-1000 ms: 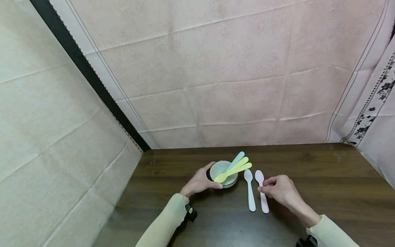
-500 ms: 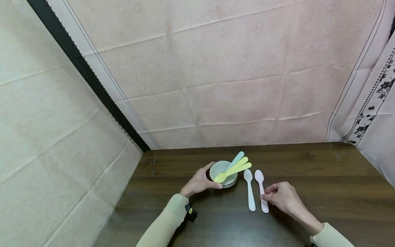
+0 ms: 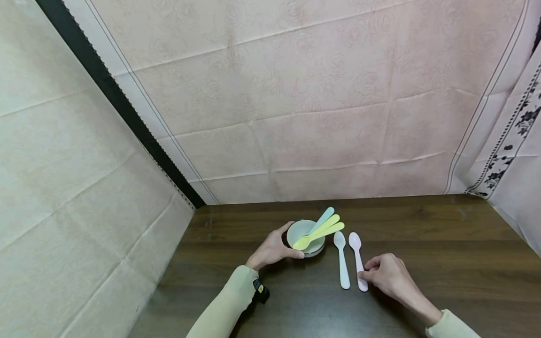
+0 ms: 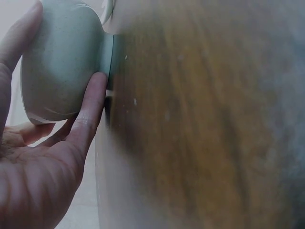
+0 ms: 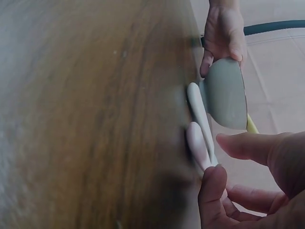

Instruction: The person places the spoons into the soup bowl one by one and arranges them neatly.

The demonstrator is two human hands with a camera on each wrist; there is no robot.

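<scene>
The pink spoon (image 3: 358,258) is lying on the worktop (image 3: 304,300), likely light, stiff and smooth, suiting a mid-handle pinch. The right hand (image 3: 389,277) is touching it, grip parted; beyond the white spoon (image 3: 342,260), the left hand (image 3: 274,246) is clasping the pale bowl (image 3: 299,229).

The bowl (image 4: 62,62) has a smooth, faintly speckled skin with a soft satin sheen; whether ceramic or plastic cannot be told. Smooth, moulded-looking plastic makes up the pink spoon (image 3: 354,241), the pale blue-white spoon (image 3: 344,274), the yellow spoons (image 3: 334,228) and the light blue spoon (image 3: 326,215). The tabletop (image 3: 422,234) shows brown wood grain under a semi-gloss finish. The pinkish hanging (image 3: 296,94) is matt, creased cloth, faintly rose-patterned; the sleeve (image 3: 224,300) is matt fabric.
</scene>
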